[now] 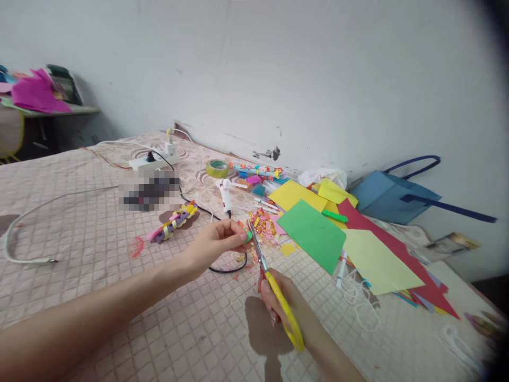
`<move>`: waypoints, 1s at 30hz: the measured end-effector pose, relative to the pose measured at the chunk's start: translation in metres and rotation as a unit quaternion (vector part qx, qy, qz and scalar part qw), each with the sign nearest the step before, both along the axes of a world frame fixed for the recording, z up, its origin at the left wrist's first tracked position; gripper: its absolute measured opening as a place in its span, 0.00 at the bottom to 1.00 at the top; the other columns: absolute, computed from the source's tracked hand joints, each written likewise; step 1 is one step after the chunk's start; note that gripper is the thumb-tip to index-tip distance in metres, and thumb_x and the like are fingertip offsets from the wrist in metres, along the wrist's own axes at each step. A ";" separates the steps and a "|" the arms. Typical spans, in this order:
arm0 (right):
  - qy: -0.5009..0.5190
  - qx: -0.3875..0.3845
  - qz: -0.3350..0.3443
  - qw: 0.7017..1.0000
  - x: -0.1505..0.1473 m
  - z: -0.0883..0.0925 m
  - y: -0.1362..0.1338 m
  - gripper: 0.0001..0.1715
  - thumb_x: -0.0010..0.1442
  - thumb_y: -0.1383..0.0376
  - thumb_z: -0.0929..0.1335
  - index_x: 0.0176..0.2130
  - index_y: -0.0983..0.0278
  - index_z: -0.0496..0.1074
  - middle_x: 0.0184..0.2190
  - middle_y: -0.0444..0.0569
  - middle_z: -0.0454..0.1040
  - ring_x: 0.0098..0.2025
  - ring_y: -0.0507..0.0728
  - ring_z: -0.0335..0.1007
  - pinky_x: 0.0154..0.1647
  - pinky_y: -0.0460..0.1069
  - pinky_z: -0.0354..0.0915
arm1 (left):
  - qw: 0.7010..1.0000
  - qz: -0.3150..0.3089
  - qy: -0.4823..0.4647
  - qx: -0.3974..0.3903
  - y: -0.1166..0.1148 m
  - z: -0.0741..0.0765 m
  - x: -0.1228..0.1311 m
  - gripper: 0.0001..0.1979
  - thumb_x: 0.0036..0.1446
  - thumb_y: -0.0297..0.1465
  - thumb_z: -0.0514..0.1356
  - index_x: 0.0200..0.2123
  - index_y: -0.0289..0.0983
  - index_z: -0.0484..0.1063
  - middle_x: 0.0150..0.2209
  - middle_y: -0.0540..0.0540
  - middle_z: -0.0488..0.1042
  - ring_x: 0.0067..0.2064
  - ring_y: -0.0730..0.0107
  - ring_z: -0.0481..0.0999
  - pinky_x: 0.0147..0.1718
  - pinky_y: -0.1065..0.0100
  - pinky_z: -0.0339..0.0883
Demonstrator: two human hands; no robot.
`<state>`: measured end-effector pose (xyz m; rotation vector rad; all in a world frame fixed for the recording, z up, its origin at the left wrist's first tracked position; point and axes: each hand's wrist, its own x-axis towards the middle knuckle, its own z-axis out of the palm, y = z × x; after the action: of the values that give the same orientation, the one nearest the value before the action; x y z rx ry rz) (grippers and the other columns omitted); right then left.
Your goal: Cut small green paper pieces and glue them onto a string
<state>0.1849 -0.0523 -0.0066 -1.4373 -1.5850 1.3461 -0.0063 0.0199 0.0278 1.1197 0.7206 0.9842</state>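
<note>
Between the fingertips of my left hand [222, 240] is a small piece of green paper [248, 236], partly hidden by the fingers. My right hand [284, 297] is wrapped around the yellow handles of a pair of scissors [283, 302]. The blades point away from me and reach up beside the green piece; I cannot tell whether they touch it. Just beyond the blade tips lies a pile of small red, yellow and pink paper scraps [264, 225]. A white glue gun [226, 196] sits behind my left hand, its black cord curving beneath that hand.
Sheets of green [314, 233], yellow [298, 196] and pale yellow paper [379, 260] overlap on the right, by white string [360, 302]. A blue bag [397, 196] leans at the wall. Left are a decorated purple and yellow stick [175, 223], a power strip [153, 162] and tape [217, 168].
</note>
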 end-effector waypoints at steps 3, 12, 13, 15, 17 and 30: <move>-0.016 -0.001 -0.003 1.000 0.000 -0.003 -0.001 0.24 0.56 0.44 0.62 0.28 0.62 0.59 0.16 0.35 0.54 0.14 0.45 0.49 0.12 0.40 0.52 | 1.000 0.013 -0.006 0.001 0.001 0.001 -0.001 0.09 0.51 0.33 0.64 0.29 0.34 0.68 0.28 0.50 0.75 0.31 0.74 0.74 0.36 0.70 0.67; -0.074 0.038 0.001 0.997 0.002 0.003 0.000 0.20 0.59 0.50 0.62 0.26 0.61 0.57 0.15 0.35 0.54 0.15 0.46 0.49 0.14 0.41 0.50 | 1.000 0.015 -0.007 0.000 0.001 0.003 -0.001 0.09 0.50 0.33 0.65 0.28 0.34 0.68 0.28 0.50 0.75 0.30 0.74 0.75 0.35 0.70 0.69; -0.085 0.042 -0.002 0.995 0.003 0.003 0.000 0.18 0.59 0.52 0.63 0.27 0.61 0.58 0.16 0.36 0.54 0.15 0.46 0.50 0.15 0.42 0.51 | 1.000 0.014 -0.007 0.001 0.001 0.003 -0.001 0.09 0.50 0.33 0.65 0.28 0.34 0.68 0.28 0.49 0.75 0.30 0.74 0.75 0.35 0.70 0.69; -0.098 0.048 -0.009 0.994 0.003 0.001 0.001 0.16 0.59 0.54 0.63 0.27 0.62 0.58 0.17 0.36 0.55 0.16 0.46 0.50 0.15 0.42 0.50 | 1.000 0.016 -0.007 0.003 0.002 0.003 -0.001 0.09 0.50 0.33 0.65 0.28 0.34 0.68 0.27 0.49 0.75 0.30 0.74 0.76 0.35 0.70 0.69; -0.099 0.050 -0.014 0.994 0.004 -0.003 0.003 0.15 0.58 0.54 0.64 0.27 0.62 0.59 0.18 0.37 0.56 0.17 0.46 0.51 0.15 0.42 0.50 | 1.000 0.020 -0.007 0.003 0.002 0.003 -0.001 0.09 0.50 0.32 0.65 0.28 0.34 0.68 0.27 0.50 0.75 0.30 0.74 0.76 0.35 0.70 0.69; -0.112 0.081 -0.009 0.990 0.004 0.002 0.003 0.16 0.58 0.55 0.63 0.26 0.62 0.58 0.19 0.38 0.55 0.21 0.48 0.51 0.19 0.43 0.51 | 1.000 0.009 -0.010 -0.001 0.003 0.001 -0.002 0.10 0.50 0.32 0.65 0.29 0.33 0.68 0.28 0.49 0.76 0.30 0.74 0.76 0.35 0.69 0.69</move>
<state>0.1893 -0.0498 -0.0042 -1.5402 -1.7744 1.0475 -0.0083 0.0233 0.0289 1.1021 0.7176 1.0084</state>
